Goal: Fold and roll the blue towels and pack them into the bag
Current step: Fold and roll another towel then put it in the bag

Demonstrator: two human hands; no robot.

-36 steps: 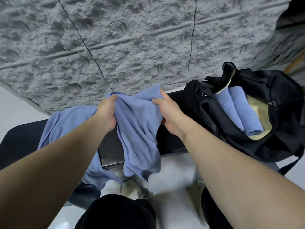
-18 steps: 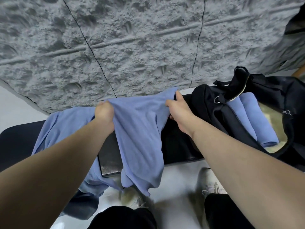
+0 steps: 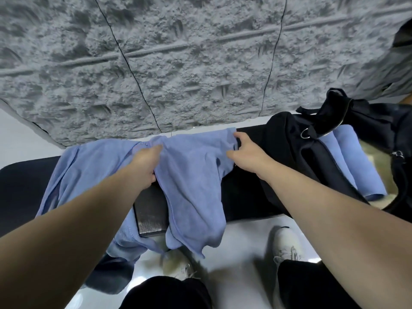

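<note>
Head view, single frame.

Item 1: blue towel [image 3: 194,175], unfolded, draped over the near edge of a black bench [image 3: 245,197], its lower part hanging toward the pale floor [image 3: 240,248]. Its top edge lay along the far side of the bench.

Item 2: left hand [image 3: 145,166], fingers curled and bunching the towel's upper left portion; the fingertips were hidden in the cloth.

Item 3: right hand [image 3: 247,152], pinching the towel's upper right corner between thumb and curled fingers.

Item 4: second blue towel [image 3: 89,175], loose and rumpled, lying on the bench to the left of the first and partly under it, its lower edge also hanging over the front.

Item 5: black bag [image 3: 312,163], open, resting on the right end of the bench, a strap with a metal ring lying across its mouth.

Item 6: two rolled blue towels [image 3: 347,166], side by side and touching inside the bag's opening.

Item 7: grey rough-textured wall [image 3: 178,63] behind the bench, crossed by thin dark lines.

Item 8: white shoes [image 3: 285,244] and black trouser legs [image 3: 165,293] of the person, at the lower edge.
</note>
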